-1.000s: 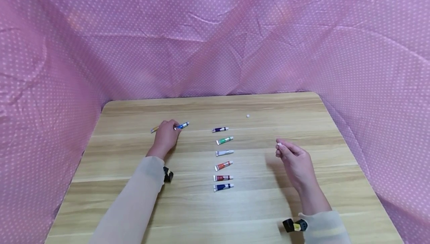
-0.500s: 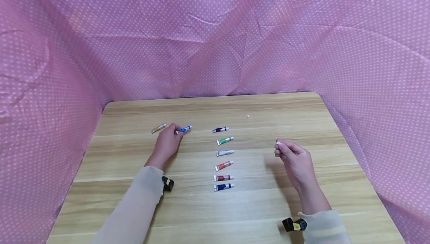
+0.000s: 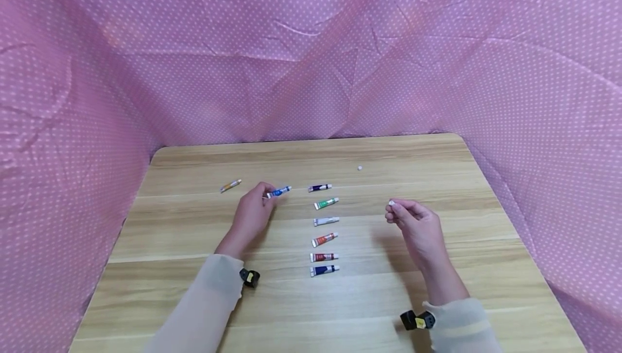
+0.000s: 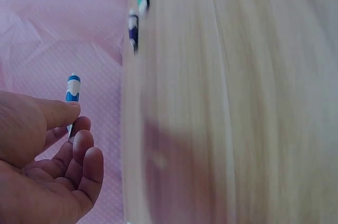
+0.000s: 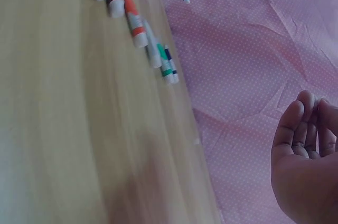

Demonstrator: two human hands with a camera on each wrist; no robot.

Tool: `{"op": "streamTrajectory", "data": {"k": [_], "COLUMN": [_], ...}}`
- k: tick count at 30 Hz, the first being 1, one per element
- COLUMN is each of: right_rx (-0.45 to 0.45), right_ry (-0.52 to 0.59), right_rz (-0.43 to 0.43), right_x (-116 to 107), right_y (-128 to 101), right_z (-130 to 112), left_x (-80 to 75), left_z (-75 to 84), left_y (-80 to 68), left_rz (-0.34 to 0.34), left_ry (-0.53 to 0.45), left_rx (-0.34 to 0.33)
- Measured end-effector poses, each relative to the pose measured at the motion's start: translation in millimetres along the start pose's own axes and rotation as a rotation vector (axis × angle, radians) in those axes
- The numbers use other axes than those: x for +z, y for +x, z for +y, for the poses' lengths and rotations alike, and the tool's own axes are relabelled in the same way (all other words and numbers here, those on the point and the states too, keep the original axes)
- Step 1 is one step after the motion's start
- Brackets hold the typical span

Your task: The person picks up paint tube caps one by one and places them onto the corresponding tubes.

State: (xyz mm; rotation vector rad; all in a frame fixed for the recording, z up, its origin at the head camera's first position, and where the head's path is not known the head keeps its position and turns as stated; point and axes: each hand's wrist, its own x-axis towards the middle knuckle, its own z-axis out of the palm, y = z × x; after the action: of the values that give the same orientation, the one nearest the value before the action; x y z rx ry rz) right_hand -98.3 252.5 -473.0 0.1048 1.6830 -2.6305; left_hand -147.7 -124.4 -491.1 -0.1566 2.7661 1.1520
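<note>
We see bright, even light with soft shadows beside both arms on the table (image 3: 369, 299). The head view bows outward toward its edges. Both wrist views are blurred, the table's grain smeared and washed pale.

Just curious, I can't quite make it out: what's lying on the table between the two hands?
In the head view, a column of six small paint tubes lies between the left hand and right hand.
</note>
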Motion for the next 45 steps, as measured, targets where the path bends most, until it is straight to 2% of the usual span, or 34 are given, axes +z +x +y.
{"op": "streamTrajectory", "data": {"k": [4,9,16,20,27,34,41,45], "right_rx": [-0.012,-0.022,0.010,0.037,0.062,0.041,0.043,0.038], "right_ry": [0.006,-0.029,-0.221,-0.320,-0.492,-0.663,-0.740,-0.756], "right_rz": [-0.015,-0.029,-0.020,-0.034,-0.082,-0.113,-0.107,-0.114], "right_x": [8,19,37,47,65,76,80,81], "right_y": [2,5,9,10,8,8,8,7], "right_z": [-3,-5,-2,1,9,24,30,30], "left_x": [4.1,6.8,10.2,13.6,22.2,27.8,28.1,28.1], "left_z": [11.4,26.1,41.9,50.0,62.0,70.5,75.9,77.9], "left_y": [-9.4,-20.2,-33.1,-38.9,-51.0,-63.5,-70.5,-73.0], "left_rz": [0.003,-0.019,-0.017,-0.027,-0.058,-0.076,-0.081,-0.087], "left_ry": [0.004,0.000,0.032,0.024,-0.025,-0.067,-0.080,-0.092], "left_rx": [0.021,0.011,0.029,0.017,-0.010,0.028,0.069,0.068]}}
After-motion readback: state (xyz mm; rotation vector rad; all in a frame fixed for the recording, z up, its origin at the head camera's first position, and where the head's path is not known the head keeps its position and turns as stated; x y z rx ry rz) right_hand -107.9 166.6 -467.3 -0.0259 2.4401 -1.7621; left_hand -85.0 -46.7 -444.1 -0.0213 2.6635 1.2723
